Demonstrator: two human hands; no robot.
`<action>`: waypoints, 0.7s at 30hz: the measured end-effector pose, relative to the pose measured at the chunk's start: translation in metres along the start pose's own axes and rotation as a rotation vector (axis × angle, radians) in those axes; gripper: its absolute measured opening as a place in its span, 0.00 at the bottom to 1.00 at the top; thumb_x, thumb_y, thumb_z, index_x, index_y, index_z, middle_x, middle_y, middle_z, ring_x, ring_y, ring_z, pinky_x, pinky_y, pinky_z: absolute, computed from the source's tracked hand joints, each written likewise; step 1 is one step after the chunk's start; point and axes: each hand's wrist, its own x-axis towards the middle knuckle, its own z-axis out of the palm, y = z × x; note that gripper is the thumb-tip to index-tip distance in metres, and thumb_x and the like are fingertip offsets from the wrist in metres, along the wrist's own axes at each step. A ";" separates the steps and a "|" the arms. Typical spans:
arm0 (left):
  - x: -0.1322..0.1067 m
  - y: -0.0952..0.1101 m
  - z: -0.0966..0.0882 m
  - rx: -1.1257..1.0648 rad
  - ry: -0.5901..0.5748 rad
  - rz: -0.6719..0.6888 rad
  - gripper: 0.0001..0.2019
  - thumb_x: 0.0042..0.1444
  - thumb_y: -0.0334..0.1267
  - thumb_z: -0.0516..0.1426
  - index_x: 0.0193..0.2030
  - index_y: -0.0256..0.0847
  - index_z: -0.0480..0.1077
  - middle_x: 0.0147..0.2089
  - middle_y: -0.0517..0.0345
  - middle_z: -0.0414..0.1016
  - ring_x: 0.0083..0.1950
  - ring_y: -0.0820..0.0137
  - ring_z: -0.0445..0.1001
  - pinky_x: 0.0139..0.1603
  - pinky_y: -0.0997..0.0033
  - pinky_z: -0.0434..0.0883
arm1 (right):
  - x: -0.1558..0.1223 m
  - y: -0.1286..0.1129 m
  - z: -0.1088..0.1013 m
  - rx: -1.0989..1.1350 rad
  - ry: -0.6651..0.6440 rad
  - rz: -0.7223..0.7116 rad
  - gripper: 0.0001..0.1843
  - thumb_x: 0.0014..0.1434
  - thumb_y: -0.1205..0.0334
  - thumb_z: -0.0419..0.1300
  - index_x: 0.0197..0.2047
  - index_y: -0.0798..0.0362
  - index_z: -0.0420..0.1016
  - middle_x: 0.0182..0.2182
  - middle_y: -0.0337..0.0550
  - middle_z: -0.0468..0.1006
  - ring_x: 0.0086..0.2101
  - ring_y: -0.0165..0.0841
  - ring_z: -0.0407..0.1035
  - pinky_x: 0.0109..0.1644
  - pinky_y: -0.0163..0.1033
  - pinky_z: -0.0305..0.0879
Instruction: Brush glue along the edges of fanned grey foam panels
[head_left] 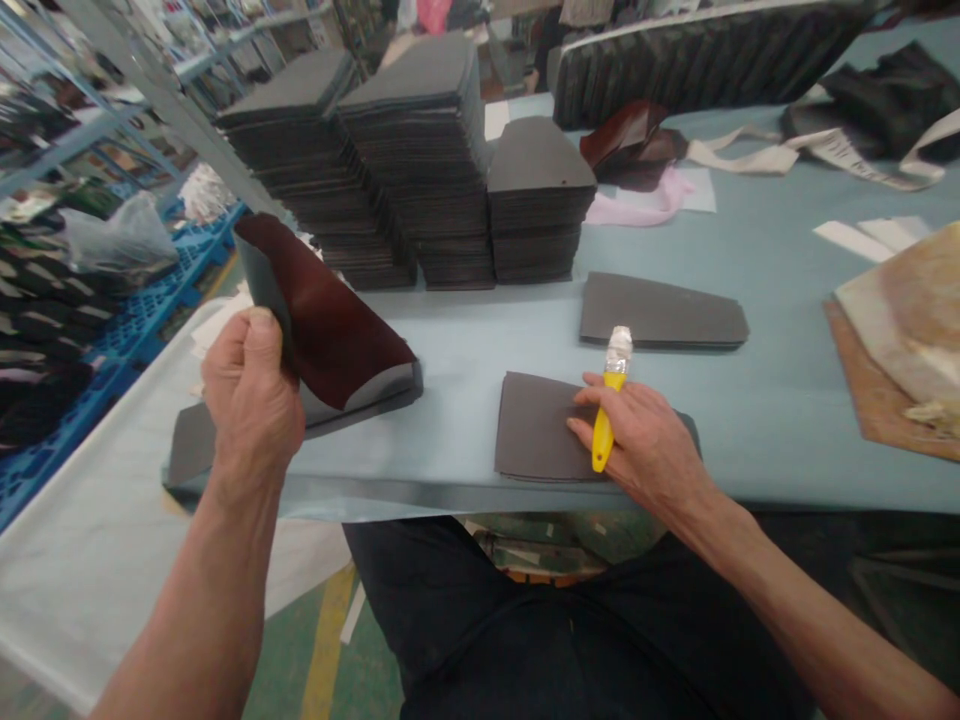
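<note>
Two hands, both occupied: L hand pinches a red-brown sheet btwn thumb & fingers, gripping its L edge so that most of it is lifted, glossy side showing, grey backing visible at the edge & lower corner. R hand grasps a yellow-handled brush, pale bristle end pointing away from the person; its fingertips are also at the top of a near grey stack, though whether they pinch a layer, can't tell. Under/behind L hand, a dark grey pc lies nr the table edge, partly hidden. Just beyond R hand, a 2nd low grey stack lies flat on the light-blue table. Further back, L to centre: two tall dark stacks side by side, plus a shorter stack next to them. R of these, a crumpled red-brown pc, pink strip & off-white tape running toward a black bundle; behind, a long row of dark pcs. Far R: stained pale cloth on a brown board. Off the table's L side, a blue pallet w/ a clear plastic bag nr it.
</note>
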 end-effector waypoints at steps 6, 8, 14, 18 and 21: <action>-0.027 0.027 0.040 -0.623 -0.096 -0.255 0.24 0.46 0.56 0.77 0.40 0.43 0.78 0.50 0.58 0.86 0.62 0.62 0.78 0.68 0.68 0.76 | 0.010 -0.004 -0.009 0.058 0.061 -0.001 0.10 0.68 0.62 0.68 0.50 0.53 0.74 0.55 0.63 0.86 0.48 0.55 0.84 0.52 0.60 0.80; -0.039 0.030 0.047 -0.723 -0.145 -0.357 0.20 0.48 0.52 0.77 0.41 0.42 0.81 0.50 0.57 0.88 0.60 0.63 0.81 0.67 0.68 0.78 | 0.014 -0.007 -0.015 0.105 0.081 0.012 0.10 0.69 0.62 0.67 0.51 0.53 0.74 0.55 0.62 0.86 0.48 0.54 0.84 0.52 0.60 0.80; -0.071 0.035 0.057 -0.913 -0.244 -0.637 0.05 0.67 0.40 0.66 0.44 0.43 0.84 0.49 0.61 0.90 0.50 0.68 0.86 0.57 0.72 0.83 | 0.027 -0.026 -0.039 0.289 0.113 0.101 0.08 0.72 0.59 0.64 0.52 0.51 0.74 0.57 0.59 0.86 0.51 0.49 0.85 0.54 0.56 0.81; -0.086 0.041 0.057 -0.971 -0.296 -0.857 0.08 0.71 0.38 0.62 0.46 0.43 0.84 0.49 0.59 0.90 0.50 0.67 0.87 0.55 0.71 0.84 | 0.037 -0.038 -0.054 0.431 0.094 0.146 0.10 0.73 0.56 0.64 0.53 0.51 0.74 0.57 0.56 0.87 0.53 0.45 0.86 0.57 0.52 0.82; -0.094 0.043 0.058 -0.967 -0.287 -0.893 0.07 0.68 0.41 0.66 0.47 0.43 0.84 0.49 0.59 0.90 0.48 0.66 0.87 0.52 0.71 0.85 | 0.043 -0.047 -0.062 0.479 0.112 0.152 0.09 0.72 0.56 0.65 0.51 0.50 0.74 0.55 0.53 0.88 0.50 0.41 0.87 0.54 0.46 0.83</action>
